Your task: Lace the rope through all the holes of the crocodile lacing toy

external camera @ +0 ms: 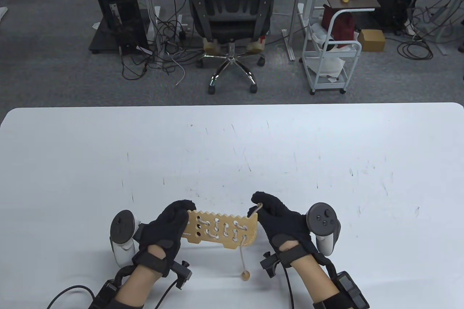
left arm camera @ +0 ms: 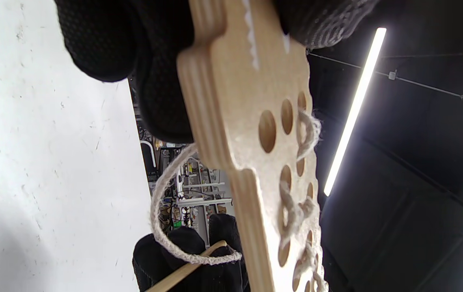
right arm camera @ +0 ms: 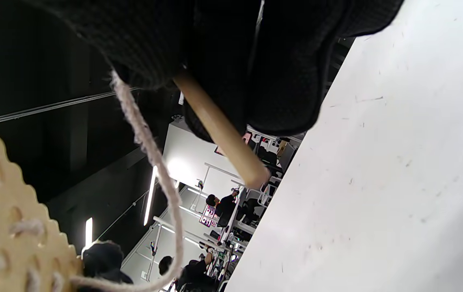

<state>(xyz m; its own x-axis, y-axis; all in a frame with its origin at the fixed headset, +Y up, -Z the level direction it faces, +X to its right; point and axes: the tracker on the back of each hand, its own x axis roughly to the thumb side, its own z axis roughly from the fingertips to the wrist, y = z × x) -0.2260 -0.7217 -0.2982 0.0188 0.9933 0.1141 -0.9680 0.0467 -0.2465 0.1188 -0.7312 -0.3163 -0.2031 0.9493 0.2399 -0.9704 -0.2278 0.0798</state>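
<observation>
My left hand [external camera: 165, 227] grips one end of the wooden crocodile board [external camera: 221, 231], holding it above the white table [external camera: 232, 149] near its front edge. My right hand [external camera: 281, 222] pinches the wooden needle [right arm camera: 219, 127] beside the other end. The rope [external camera: 242, 256] is laced through most holes, and its wooden bead [external camera: 246, 275] hangs below.

I see a pale tan wooden crocodile board [external camera: 221, 231] with a saw-tooth edge, an off-white rope [left arm camera: 162, 211] with a light wood needle [right arm camera: 219, 127], black gloves on my left hand [external camera: 165, 231] and right hand [external camera: 281, 224], and a white table [external camera: 326, 149] with small dark marks.
</observation>
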